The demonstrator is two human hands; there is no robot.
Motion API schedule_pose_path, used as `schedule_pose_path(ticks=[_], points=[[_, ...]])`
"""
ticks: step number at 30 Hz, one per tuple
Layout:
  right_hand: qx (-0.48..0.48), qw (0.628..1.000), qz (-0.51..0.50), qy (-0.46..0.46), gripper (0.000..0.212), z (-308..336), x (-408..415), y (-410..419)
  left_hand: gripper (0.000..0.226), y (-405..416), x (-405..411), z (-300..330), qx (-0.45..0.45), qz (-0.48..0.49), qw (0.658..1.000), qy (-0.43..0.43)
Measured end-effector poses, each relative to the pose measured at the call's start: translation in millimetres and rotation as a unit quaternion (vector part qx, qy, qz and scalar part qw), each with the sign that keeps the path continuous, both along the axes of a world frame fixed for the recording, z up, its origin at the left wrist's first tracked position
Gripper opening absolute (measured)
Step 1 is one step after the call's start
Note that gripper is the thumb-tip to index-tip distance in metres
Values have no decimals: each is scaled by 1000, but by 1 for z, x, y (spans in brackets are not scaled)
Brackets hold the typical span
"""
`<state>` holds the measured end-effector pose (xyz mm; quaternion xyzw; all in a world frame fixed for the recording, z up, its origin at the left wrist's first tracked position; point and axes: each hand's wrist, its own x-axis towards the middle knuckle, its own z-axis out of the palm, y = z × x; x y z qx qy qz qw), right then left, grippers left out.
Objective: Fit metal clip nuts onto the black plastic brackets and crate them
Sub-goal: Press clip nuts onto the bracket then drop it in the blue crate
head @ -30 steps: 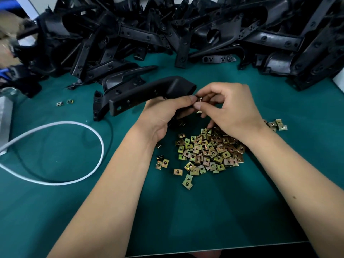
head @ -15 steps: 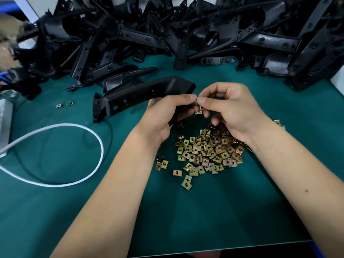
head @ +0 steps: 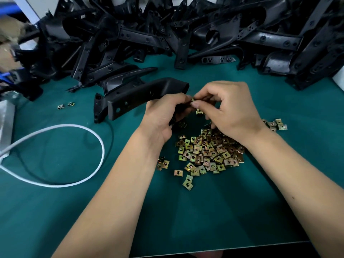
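My left hand (head: pixel 163 116) grips one end of a long black plastic bracket (head: pixel 137 95), which sticks out to the left just above the green mat. My right hand (head: pixel 229 108) pinches a small brass-coloured clip nut (head: pixel 193 100) between thumb and forefinger, right against the bracket's end at my left fingertips. Whether the nut is seated on the bracket is hidden by my fingers. A heap of several loose clip nuts (head: pixel 208 151) lies on the mat below both hands. No crate is in view.
A big pile of black brackets (head: pixel 186 32) fills the back of the green mat (head: pixel 204 216). A white cable loop (head: pixel 74 155) lies at the left, next to a metal block (head: pixel 5 118). Stray clip nuts (head: pixel 66 105) sit far left and others (head: pixel 277 125) right.
The bracket's free end has dipped a little and swung toward me. My right thumb and forefinger have closed tighter on the nut at the bracket's end. The hands stay in place.
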<state>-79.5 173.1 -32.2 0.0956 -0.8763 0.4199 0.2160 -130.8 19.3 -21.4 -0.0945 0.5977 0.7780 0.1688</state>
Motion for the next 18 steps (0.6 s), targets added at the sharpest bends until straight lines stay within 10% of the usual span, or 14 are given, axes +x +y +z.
schedule_pose_path(ticks=[12, 18], points=[[132, 989, -62, 26, 13, 3, 2, -22, 14, 9, 4, -3, 7, 85, 996, -19], [-165, 980, -59, -100, 9, 0, -3, -7, 8, 3, -4, -14, -26, -49, 993, 101]])
